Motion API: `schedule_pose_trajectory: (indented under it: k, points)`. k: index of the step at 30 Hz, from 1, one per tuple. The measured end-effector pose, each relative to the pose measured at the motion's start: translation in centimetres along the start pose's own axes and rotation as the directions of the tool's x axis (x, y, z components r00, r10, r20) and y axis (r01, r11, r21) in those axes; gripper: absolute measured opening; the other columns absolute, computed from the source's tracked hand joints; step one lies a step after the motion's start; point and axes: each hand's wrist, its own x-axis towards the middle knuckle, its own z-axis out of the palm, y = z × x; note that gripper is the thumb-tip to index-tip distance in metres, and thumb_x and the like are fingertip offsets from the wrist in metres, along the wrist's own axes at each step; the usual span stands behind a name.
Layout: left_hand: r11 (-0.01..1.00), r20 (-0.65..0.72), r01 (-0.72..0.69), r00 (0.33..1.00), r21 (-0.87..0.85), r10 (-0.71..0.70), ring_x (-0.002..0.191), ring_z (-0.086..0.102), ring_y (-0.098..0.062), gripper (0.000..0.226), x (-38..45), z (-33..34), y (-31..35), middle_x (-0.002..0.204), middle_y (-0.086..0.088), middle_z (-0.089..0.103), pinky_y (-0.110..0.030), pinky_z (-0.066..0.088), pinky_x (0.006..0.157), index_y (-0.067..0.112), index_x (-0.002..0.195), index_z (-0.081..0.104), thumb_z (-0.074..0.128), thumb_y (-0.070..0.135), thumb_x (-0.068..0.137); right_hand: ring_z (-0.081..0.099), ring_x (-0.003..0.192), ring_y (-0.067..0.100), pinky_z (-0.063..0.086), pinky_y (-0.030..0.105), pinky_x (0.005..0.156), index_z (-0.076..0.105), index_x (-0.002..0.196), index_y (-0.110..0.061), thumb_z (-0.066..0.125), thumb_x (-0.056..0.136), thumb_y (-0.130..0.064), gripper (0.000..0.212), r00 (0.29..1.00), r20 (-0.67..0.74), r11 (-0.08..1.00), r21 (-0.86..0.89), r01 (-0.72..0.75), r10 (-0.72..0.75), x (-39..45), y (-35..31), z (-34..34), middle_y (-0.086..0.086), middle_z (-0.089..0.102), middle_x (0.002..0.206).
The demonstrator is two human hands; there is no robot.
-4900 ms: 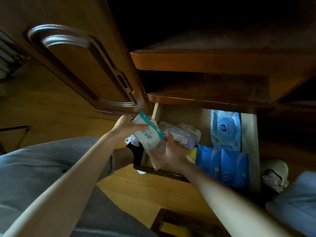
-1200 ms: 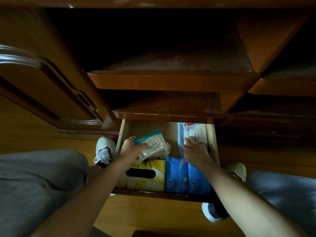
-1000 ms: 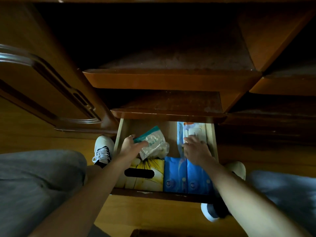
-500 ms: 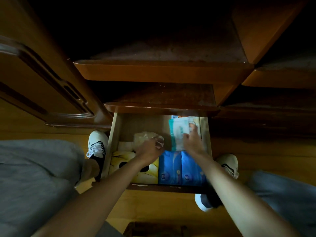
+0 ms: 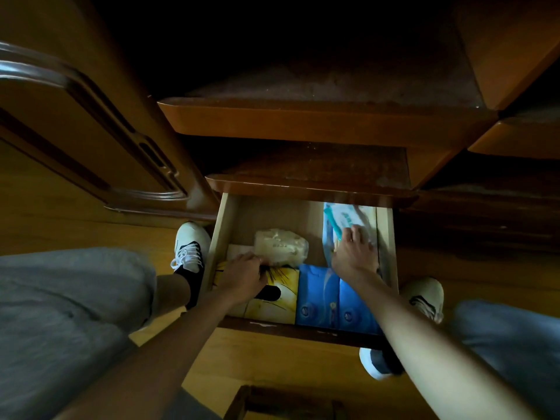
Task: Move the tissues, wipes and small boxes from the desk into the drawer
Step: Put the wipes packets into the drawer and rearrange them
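Note:
The wooden drawer [image 5: 225, 234] stands pulled out below the desk shelves. At its front lie a yellow tissue box [image 5: 281, 294] and blue tissue packs [image 5: 322, 298]. A pale plastic pack [image 5: 281, 245] lies behind the yellow box. My left hand [image 5: 242, 275] rests on the yellow box, its loosely curled fingertips touching the pale pack's near edge. My right hand [image 5: 353, 251] holds the near end of a white pack with a teal edge [image 5: 344, 216], low at the drawer's back right, on top of a blue wipes pack [image 5: 328, 241].
An open cabinet door [image 5: 91, 116] stands to the left of the drawer. Two wooden shelves [image 5: 303, 122] overhang its back. My shoes [image 5: 189, 247] [image 5: 424, 295] flank the drawer on the wooden floor. A dark wooden frame [image 5: 288, 401] lies at the bottom edge.
The teal-edged pack passed from my left hand to my right, which has carried it to the back right. My left hand set the pale pack down and drew back onto the yellow box.

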Motion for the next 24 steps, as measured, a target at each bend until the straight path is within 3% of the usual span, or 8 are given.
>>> schedule_pose_trajectory:
  k: [3,7,11,13,15,17,20,24]
  points:
    - [0.999,0.024,-0.018,1.000,0.041,0.017,0.126,0.052,-0.025,0.043,0.0,0.2,-0.1,0.137,-0.004,0.057,-0.039,0.044,0.103,0.023,0.137,0.055,0.058,0.033,0.095,0.030,0.148,0.034,0.043,0.045,0.109,0.022,0.156,-0.003,0.051,0.100,-0.041,0.073,0.998,0.044,0.997,-0.058,-0.050,0.053,0.3,0.9,-0.2,0.019,0.027,0.161]
    - [0.999,0.034,0.001,0.999,0.045,-0.003,0.128,0.051,-0.025,0.043,0.5,0.2,-0.1,0.140,-0.003,0.055,-0.037,0.042,0.105,0.025,0.137,0.054,0.055,0.038,0.096,0.059,0.119,0.030,0.053,0.039,0.087,0.023,0.154,0.000,0.048,0.099,-0.048,0.076,0.978,0.093,0.982,-0.050,-0.184,0.188,1.4,1.1,-1.1,0.020,0.051,0.141]
    - [1.000,0.041,0.008,0.999,0.008,-0.008,0.126,0.052,-0.025,0.040,0.7,0.4,-0.2,0.138,-0.002,0.057,-0.037,0.043,0.104,0.026,0.134,0.057,0.054,0.038,0.096,0.041,0.130,0.031,0.043,0.040,0.101,0.011,0.160,-0.006,0.064,0.085,-0.060,0.106,0.990,0.005,0.972,-0.191,-0.139,0.143,1.9,0.3,-1.0,0.019,0.036,0.149]
    - [1.000,0.017,-0.003,1.000,0.017,0.003,0.124,0.054,-0.024,0.039,0.8,0.5,-0.3,0.135,-0.002,0.059,-0.037,0.043,0.103,0.026,0.133,0.058,0.052,0.039,0.096,0.035,0.137,0.033,0.038,0.042,0.110,0.010,0.160,-0.009,0.061,0.087,-0.060,0.103,0.998,-0.065,0.971,-0.236,-0.029,0.014,2.8,-0.4,-1.2,0.018,0.031,0.154]
    - [0.999,0.003,-0.025,1.000,0.037,0.025,0.126,0.052,-0.025,0.044,0.6,0.8,-0.5,0.136,-0.003,0.058,-0.039,0.040,0.106,0.025,0.136,0.055,0.051,0.044,0.096,0.013,0.153,0.036,0.022,0.050,0.122,0.001,0.163,-0.014,0.049,0.095,-0.059,0.094,0.996,0.015,0.981,-0.174,0.091,-0.089,3.8,0.2,-0.7,0.018,0.012,0.167]
    - [0.991,0.033,-0.087,0.996,0.106,0.084,0.133,0.044,-0.027,0.058,0.0,1.5,-1.0,0.143,-0.003,0.051,-0.042,0.029,0.115,0.024,0.144,0.046,0.052,0.053,0.095,-0.004,0.156,0.034,0.013,0.054,0.124,-0.008,0.163,-0.017,0.040,0.099,-0.060,0.091,0.985,0.124,0.979,-0.148,0.141,-0.123,3.9,1.3,0.3,0.013,-0.004,0.170]
    - [0.953,0.035,-0.132,0.991,0.271,0.127,0.138,0.034,-0.028,0.071,-0.6,3.1,-1.3,0.150,-0.003,0.041,-0.044,0.014,0.120,0.025,0.153,0.029,0.056,0.050,0.093,0.000,0.155,0.035,0.021,0.055,0.122,-0.010,0.162,-0.014,0.040,0.099,-0.057,0.091,0.990,0.080,0.977,-0.168,0.132,-0.120,2.3,1.8,1.5,0.014,0.001,0.170]
    - [0.947,-0.010,-0.109,0.993,0.303,0.117,0.137,0.036,-0.031,0.072,0.0,4.0,-1.1,0.148,-0.008,0.042,-0.047,0.014,0.119,0.021,0.153,0.030,0.060,0.042,0.092,0.006,0.154,0.035,0.023,0.057,0.121,-0.002,0.162,-0.010,0.047,0.098,-0.055,0.091,0.995,0.056,0.986,-0.141,0.092,-0.084,1.5,0.9,1.3,0.016,0.008,0.167]
